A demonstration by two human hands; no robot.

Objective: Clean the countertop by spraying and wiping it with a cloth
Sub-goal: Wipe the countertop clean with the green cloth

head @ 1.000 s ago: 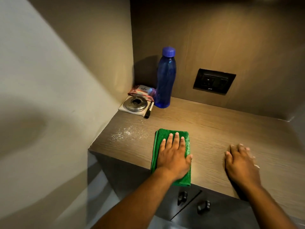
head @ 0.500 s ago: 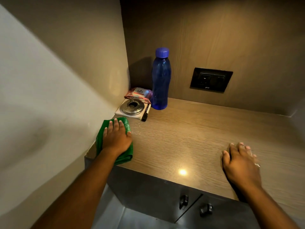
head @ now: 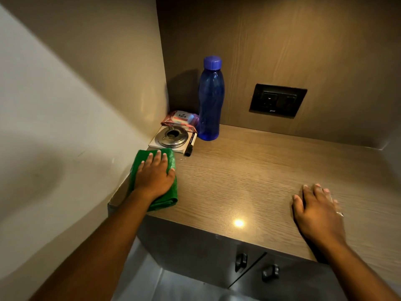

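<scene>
Since half a second ago the left hand point(head: 154, 177) and the folded green cloth point(head: 171, 164) under it have slid a little farther from the front edge, toward the back left corner, so the cloth's far edge now lies just short of the square white coaster point(head: 155, 144) there. A second ago both were near the middle of the countertop point(head: 249, 177), over a patch of white specks. The left hand lies flat and open on the cloth, fingers spread, pressing it down beside the left wall. The right hand point(head: 318, 210) is well apart to the right, palm down and open on the bare wood-grain surface, gripping nothing; a ring shows on one finger. Just beyond the left hand's fingertips a round metal ashtray point(head: 171, 137) sits on the coaster, with a black marker point(head: 191, 145) lying along the coaster's right side. Behind those lies a pink wet-wipes pack point(head: 181, 118), touching an upright blue water bottle point(head: 211, 101) with its cap on. A black wall socket point(head: 277, 100) is set in the back panel, beyond and between the hands.
</scene>
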